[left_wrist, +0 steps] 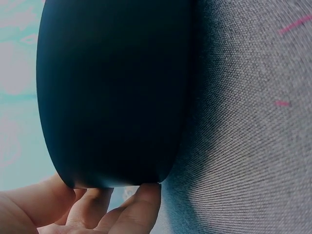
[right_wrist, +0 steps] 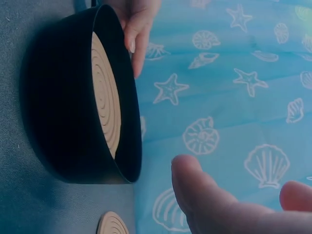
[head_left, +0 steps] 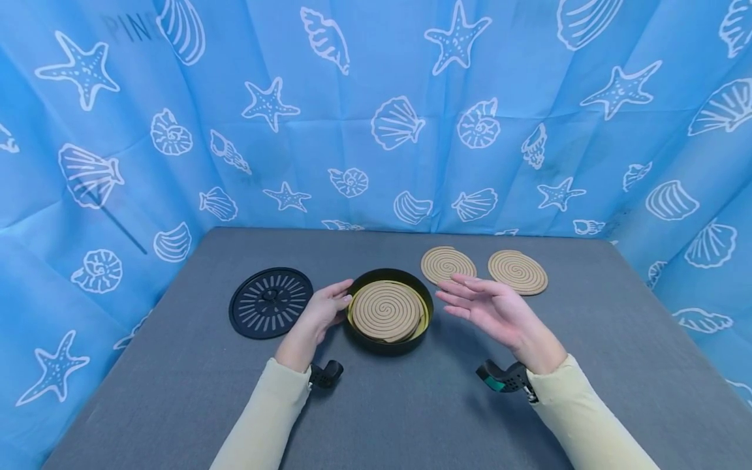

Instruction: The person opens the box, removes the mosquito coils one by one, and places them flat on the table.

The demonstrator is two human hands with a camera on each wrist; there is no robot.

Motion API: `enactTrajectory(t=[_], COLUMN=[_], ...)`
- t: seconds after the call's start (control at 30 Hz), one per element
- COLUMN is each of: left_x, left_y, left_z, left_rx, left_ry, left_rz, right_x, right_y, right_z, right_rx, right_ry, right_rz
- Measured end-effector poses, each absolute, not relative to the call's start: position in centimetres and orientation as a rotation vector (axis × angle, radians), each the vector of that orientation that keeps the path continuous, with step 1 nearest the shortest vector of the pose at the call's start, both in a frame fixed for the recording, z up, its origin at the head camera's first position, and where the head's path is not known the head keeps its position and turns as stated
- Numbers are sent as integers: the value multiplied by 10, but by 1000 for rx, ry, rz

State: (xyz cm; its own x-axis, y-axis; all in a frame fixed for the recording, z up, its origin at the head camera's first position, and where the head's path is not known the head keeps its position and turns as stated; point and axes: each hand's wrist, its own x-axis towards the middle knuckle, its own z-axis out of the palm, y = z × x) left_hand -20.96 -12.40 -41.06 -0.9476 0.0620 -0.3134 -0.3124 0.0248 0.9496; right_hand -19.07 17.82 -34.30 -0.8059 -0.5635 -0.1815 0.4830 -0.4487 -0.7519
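Observation:
A round black tin (head_left: 388, 350) with a yellow inner ring (head_left: 424, 305) stands mid-table, a tan mosquito coil (head_left: 384, 310) lying inside over at least one more. My left hand (head_left: 323, 307) holds the tin's left side, thumb at the rim and fingertips low along the wall in the left wrist view. To the right of the tin, my right hand (head_left: 490, 310) hovers apart from it, palm turned inward and fingers extended, holding nothing. Two further mosquito coils, one nearer the tin (head_left: 443, 262) and one farther right (head_left: 517, 272), lie behind that hand.
A black slotted lid (head_left: 270, 303) with a small centre knob lies left of my left hand. The grey cloth-covered table (head_left: 399, 418) ends at a blue curtain (head_left: 376, 85) printed with shells and starfish, which also closes in both sides.

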Motion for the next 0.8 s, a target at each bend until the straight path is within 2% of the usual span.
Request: enactTrajectory(t=[0.8], left_x=[-212], left_y=[-125], left_z=[-413], left_rx=[-287], left_ry=[2041], left_rz=[2002], right_x=[-218], right_y=[141], right_z=[-358], right_rx=[-110], right_ry=[1308], right_rz=[-2050])
